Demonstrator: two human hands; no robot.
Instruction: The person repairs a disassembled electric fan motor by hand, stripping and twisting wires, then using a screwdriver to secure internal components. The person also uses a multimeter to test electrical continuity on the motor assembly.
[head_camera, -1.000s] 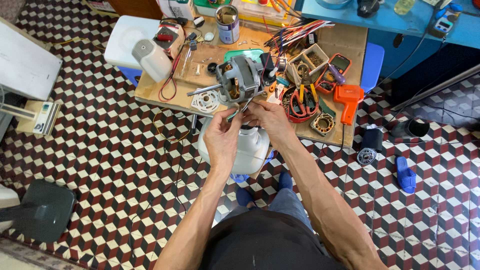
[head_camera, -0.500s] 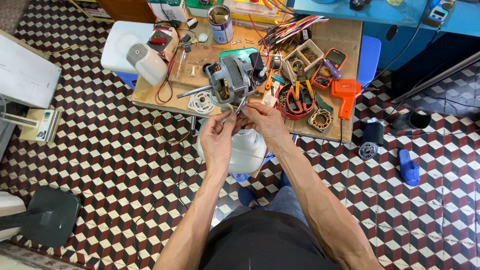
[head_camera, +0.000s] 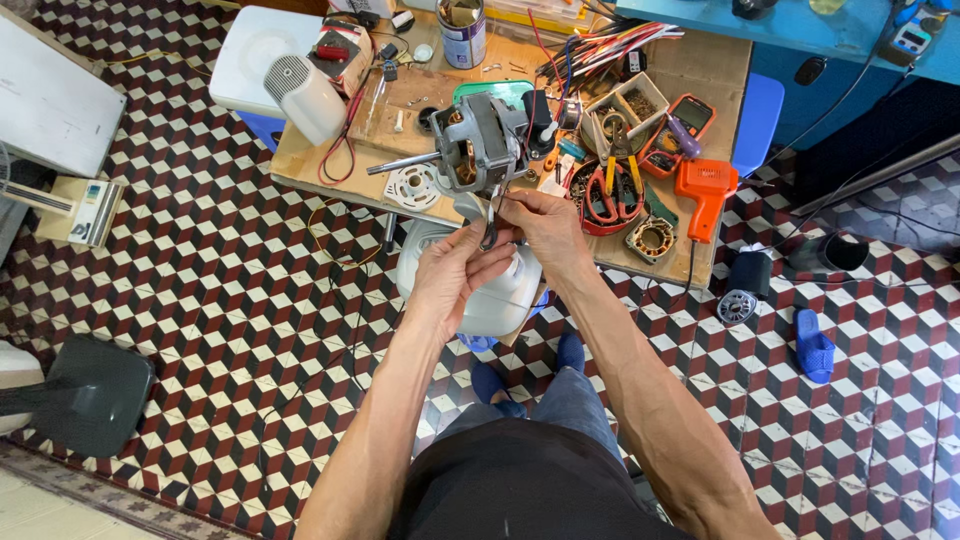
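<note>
seen from above, left hand (head_camera: 455, 272) and right hand (head_camera: 540, 228) pinch a small dark wire (head_camera: 489, 232) (both grips closed on it) at the near edge of a wooden table (head_camera: 700, 75), just before a fan motor (head_camera: 480, 140).

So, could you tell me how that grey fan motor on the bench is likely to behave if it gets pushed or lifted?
The fan motor looks dense, with a metal core and copper windings, so probably heavy for its size. Its shaft juts out to one side, so it may pivot rather than slide straight. Wires trail to the left hand and right hand, so it may tug them.
</note>
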